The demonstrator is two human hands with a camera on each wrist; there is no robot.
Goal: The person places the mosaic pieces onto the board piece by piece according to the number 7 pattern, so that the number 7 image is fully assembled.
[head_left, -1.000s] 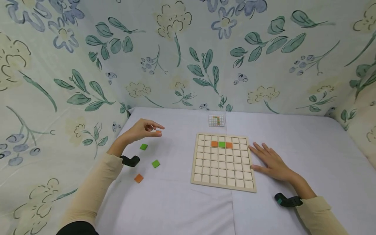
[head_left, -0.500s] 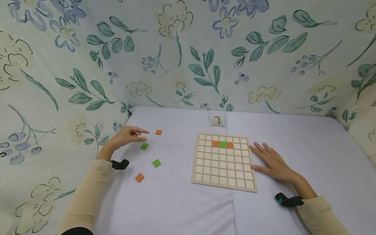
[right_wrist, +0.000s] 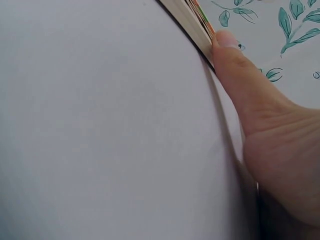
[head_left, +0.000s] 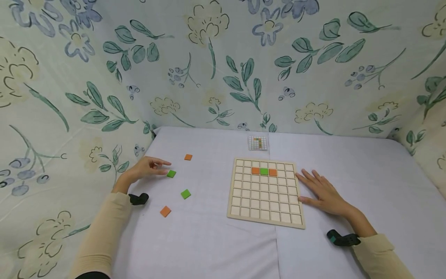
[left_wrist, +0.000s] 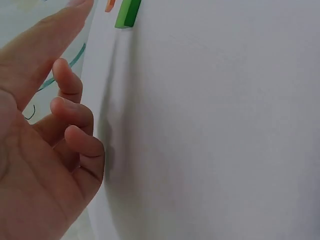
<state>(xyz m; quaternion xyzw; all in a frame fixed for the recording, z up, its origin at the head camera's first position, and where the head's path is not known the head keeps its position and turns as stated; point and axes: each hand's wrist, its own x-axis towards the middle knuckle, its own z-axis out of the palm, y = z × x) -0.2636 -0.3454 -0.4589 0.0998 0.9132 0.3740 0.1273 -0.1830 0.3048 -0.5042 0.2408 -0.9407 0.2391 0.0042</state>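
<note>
My left hand (head_left: 146,168) is beside a green tile (head_left: 171,174), thumb and index finger apart, the other fingers curled. In the left wrist view the green tile (left_wrist: 128,12) lies beyond the fingers of the hand (left_wrist: 45,120), and nothing is held. My right hand (head_left: 324,195) lies flat with fingers spread, fingertips at the right edge of the wooden grid board (head_left: 266,223). The right wrist view shows the thumb of that hand (right_wrist: 270,115) against the edge of the board (right_wrist: 192,30). One row of the board holds an orange, a green (head_left: 264,171) and an orange tile.
An orange tile (head_left: 188,157) lies farther back on the left. Nearer are another green tile (head_left: 186,193) and an orange tile (head_left: 165,211). A small card with a coloured grid pattern (head_left: 257,143) lies behind the board. Floral cloth (head_left: 216,89) hangs behind the table.
My left hand has let go of the orange tile at the back left and moved left and nearer, to the green tile. The right hand stays at the board's edge.
</note>
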